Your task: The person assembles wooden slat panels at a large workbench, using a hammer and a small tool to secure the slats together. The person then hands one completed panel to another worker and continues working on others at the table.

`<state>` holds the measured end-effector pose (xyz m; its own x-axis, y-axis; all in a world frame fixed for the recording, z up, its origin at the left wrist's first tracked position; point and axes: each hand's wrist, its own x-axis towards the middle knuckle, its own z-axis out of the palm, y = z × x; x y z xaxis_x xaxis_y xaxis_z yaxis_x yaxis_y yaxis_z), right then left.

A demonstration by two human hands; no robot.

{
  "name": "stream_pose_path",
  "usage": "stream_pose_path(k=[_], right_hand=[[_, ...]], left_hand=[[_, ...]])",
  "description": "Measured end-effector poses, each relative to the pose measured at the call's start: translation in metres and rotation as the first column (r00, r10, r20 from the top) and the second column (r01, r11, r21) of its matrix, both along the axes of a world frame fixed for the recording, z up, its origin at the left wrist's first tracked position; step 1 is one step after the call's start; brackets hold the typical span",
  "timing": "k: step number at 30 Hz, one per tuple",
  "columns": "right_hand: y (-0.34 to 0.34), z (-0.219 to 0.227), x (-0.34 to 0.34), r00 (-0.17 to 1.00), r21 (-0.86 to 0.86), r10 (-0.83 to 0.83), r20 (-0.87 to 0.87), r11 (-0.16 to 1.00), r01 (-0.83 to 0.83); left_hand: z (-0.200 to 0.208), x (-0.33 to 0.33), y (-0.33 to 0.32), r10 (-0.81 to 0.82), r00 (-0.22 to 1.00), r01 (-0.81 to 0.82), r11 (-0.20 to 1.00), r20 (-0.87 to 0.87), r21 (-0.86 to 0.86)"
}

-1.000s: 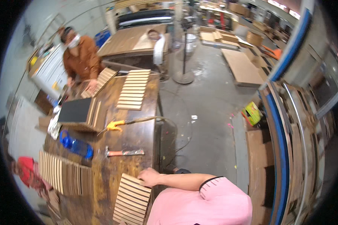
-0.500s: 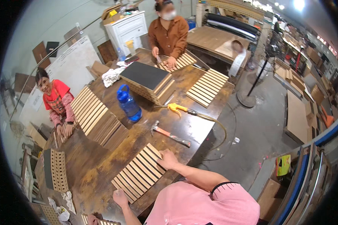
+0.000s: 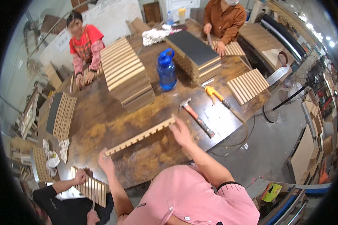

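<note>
A slatted wooden panel [image 3: 139, 136] is held up on its long edge just above the table, so its notched side faces me. My left hand [image 3: 106, 160] grips its left end, fingers closed on the wood. At the other end, my right hand [image 3: 180, 131] holds the panel's corner between thumb and fingers. Right of the panel lies a claw hammer [image 3: 196, 117] with a red and black handle. Beyond the hammer is a yellow air blow gun [image 3: 215, 95] on a hose. A tall stack of slatted panels [image 3: 127, 69] stands beyond the panel.
A blue water bottle [image 3: 166, 72] stands beside a black-topped stack [image 3: 194, 48] on the brown table [image 3: 88, 133]. Another slatted panel [image 3: 248, 86] lies near the right edge. Co-workers handle panels across the table and at lower left. A black-and-wood piece [image 3: 62, 115] sits at left.
The panel has been lifted from lying flat and tipped onto its edge, with both hands on its ends. My view has shifted, bringing a lower-left co-worker further into sight.
</note>
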<state>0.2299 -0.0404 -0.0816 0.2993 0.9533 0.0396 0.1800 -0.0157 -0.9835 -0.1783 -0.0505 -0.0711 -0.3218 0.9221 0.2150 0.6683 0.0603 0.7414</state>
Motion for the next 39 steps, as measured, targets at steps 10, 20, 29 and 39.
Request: stream_pose_path(k=[10,20,29,39], right_hand=[[0.025,-0.001,0.008,0.994,-0.062,0.053,0.092,0.997,-0.047],[0.027,0.013,0.037,0.927,-0.04,-0.057,0.371,0.996,0.077],[-0.018,-0.058,0.067,0.644,-0.052,-0.17,0.746,0.949,0.31],[-0.032,-0.061,0.069,0.589,0.006,-0.228,0.775,0.935,0.354]], left_hand=[[0.108,0.131,0.054,-0.259,0.935,0.326,0.896,-0.243,0.302],[0.082,0.253,0.127,-0.672,0.429,0.888,0.438,-0.603,0.144],[0.054,0.235,0.152,-0.642,0.33,0.925,0.368,-0.692,0.1],[0.06,0.251,0.151,-0.685,0.268,0.933,0.36,-0.677,0.004]])
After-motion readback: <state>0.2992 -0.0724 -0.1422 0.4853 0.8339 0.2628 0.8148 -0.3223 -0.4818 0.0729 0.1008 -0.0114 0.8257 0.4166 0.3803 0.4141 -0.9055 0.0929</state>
